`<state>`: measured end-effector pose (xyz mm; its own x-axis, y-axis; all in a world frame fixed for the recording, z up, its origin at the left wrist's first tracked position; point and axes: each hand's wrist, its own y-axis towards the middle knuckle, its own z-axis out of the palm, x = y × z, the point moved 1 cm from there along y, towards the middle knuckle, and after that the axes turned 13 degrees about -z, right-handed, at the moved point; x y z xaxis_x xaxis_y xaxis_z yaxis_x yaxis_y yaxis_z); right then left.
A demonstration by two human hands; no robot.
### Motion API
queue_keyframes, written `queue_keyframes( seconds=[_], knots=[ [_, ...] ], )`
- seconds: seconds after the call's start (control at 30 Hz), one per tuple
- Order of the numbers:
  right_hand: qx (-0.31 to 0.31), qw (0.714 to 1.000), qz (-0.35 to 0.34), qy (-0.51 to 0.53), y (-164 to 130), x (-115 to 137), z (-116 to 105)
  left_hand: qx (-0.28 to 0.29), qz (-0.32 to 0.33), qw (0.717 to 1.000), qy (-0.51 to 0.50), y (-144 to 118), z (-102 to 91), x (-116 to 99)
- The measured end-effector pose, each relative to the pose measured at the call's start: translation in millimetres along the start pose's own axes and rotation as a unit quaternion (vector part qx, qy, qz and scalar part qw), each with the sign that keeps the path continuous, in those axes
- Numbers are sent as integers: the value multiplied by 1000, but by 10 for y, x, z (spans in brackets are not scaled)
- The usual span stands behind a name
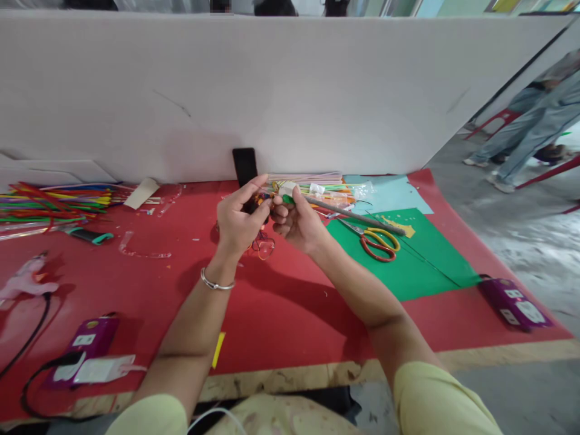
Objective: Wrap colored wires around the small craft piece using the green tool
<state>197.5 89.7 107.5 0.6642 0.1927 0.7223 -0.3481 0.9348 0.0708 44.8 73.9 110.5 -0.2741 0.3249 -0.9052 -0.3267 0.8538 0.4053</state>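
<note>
My left hand (238, 219) and my right hand (295, 222) meet above the red table cover (281, 302). Between their fingertips is a small craft piece (268, 205) of coloured wire with a green bit and a white roll of tape (287, 190) at my right thumb. My left fingers pinch the piece from the left; my right hand grips it and a long grey stick (357, 215) that runs off to the right. A silver bangle (216, 283) circles my left wrist. Loose wire loops (263, 246) lie under the hands.
Scissors with yellow and red handles (379, 241) lie on a green sheet (421, 266). Coloured pipe cleaners (54, 202) are piled far left. A black phone (244, 166) leans on the white board (290, 90). Purple boxes (514, 302) (88, 341), a pink glue gun (27, 281). A person's legs (530, 133) at right.
</note>
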Motion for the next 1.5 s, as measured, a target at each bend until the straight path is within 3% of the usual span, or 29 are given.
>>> queue_keyframes(
  seconds=[0.1,0.17,0.23,0.3,0.43,0.57,0.77,1.2,1.27,1.33,1.5],
  knots=[
    [-18,996,15,91,-75,-29,93,-59,32,997,35,-37,97,59],
    [-6,994,5,105,-91,-74,94,-47,-14,999,-22,-36,122,69],
    [12,997,-10,77,-60,-141,39,5,-101,987,-126,-8,96,52],
    [30,999,-32,13,8,-207,-62,82,-189,952,-227,36,29,13],
    [69,977,-134,-152,156,-234,-309,197,-297,885,-298,115,-119,-69],
    [156,915,-262,-265,188,-65,-446,240,-338,854,-314,131,-163,-101],
    [238,779,-409,-410,118,274,-423,263,-326,854,-309,136,-207,-122],
    [311,628,-486,-522,55,514,-412,253,-317,866,-293,170,-305,-133],
    [313,633,-475,-525,24,567,-384,258,-309,869,-286,171,-327,-135],
    [311,664,-452,-508,-4,606,-358,265,-303,872,-278,165,-343,-140],
    [273,808,-327,-407,12,452,-346,253,-285,888,-257,99,-256,-149]
  ],
)
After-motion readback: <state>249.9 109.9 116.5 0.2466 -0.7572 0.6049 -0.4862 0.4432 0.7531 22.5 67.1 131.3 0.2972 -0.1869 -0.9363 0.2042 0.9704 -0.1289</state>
